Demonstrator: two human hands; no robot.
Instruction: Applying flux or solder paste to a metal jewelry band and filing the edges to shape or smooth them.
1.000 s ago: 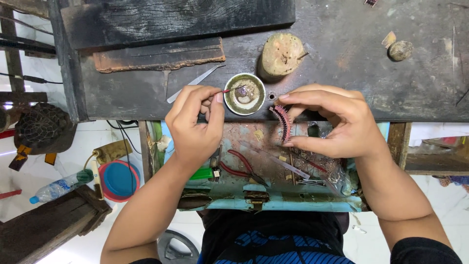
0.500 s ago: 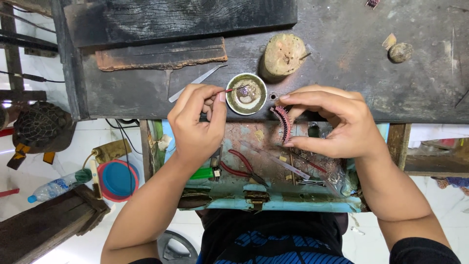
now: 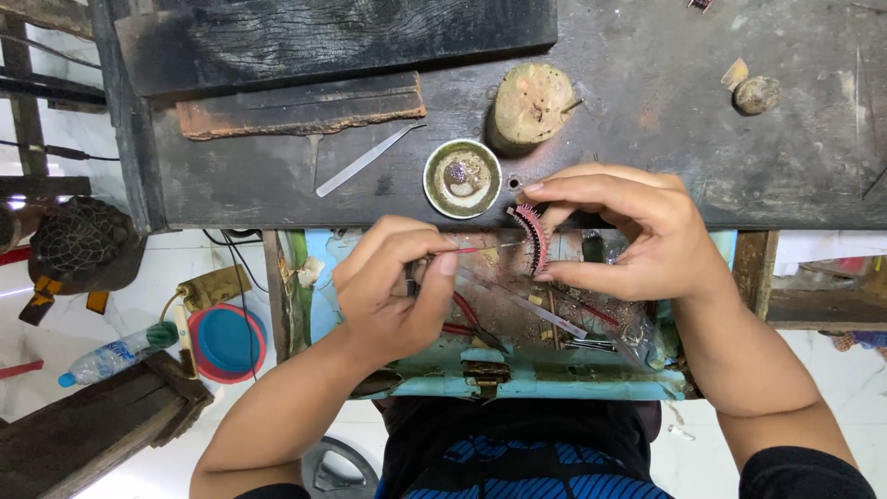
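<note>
Left hand [image 3: 393,286] pinches thin red-tipped tool [image 3: 467,249]; right hand [image 3: 628,236] fingers clamp curved pink toothed strip [image 3: 533,238] beside round metal dish [image 3: 462,178].

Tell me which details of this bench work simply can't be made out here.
Head view only:
- Tip of the thin tool in the left hand: too fine and blurred to identify.
- Curved toothed piece: partly hidden by the right hand; its material is unclear.
- Small round dish: contents too small to tell.
- Tray clutter: covered by both hands.

Bare forearms; black short sleeves; black top, blue pattern on chest.
</note>
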